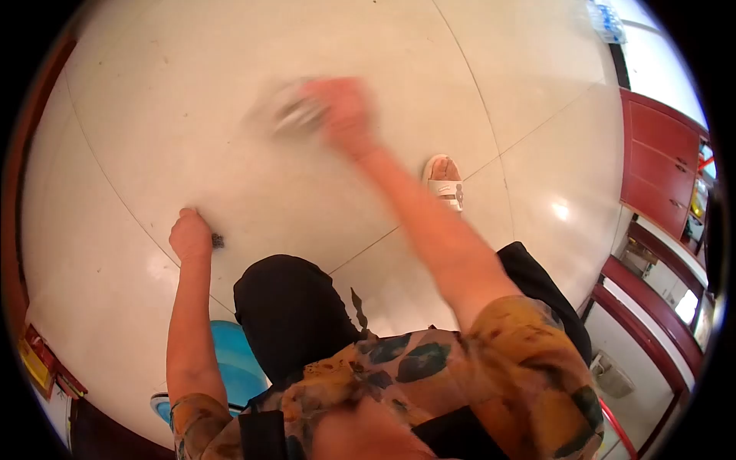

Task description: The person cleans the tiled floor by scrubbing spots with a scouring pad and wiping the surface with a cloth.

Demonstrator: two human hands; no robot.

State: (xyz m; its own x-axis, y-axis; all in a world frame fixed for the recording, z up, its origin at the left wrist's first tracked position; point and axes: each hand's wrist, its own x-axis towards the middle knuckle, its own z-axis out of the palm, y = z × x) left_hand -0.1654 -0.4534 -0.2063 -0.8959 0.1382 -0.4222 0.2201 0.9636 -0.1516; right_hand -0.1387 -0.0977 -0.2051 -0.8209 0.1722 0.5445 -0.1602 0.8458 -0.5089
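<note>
My right hand (349,115) is stretched forward over the pale tiled floor (230,169), smeared by motion. Its fingers are closed on a greyish-white cloth-like thing (299,115), also blurred, at or just above the floor. On the left, my left hand (190,234) is held low with its fingers curled together; whatever may be inside them is hidden. A small dark clump (218,241) shows right beside that hand, on the floor side facing my knee.
A blue basin (234,360) stands by my left leg. My sandalled foot (445,184) is on the floor ahead. Red cabinets (655,161) line the right side, with a plastic bottle pack (607,23) at the upper right. Reddish boxes (46,364) are at the lower left.
</note>
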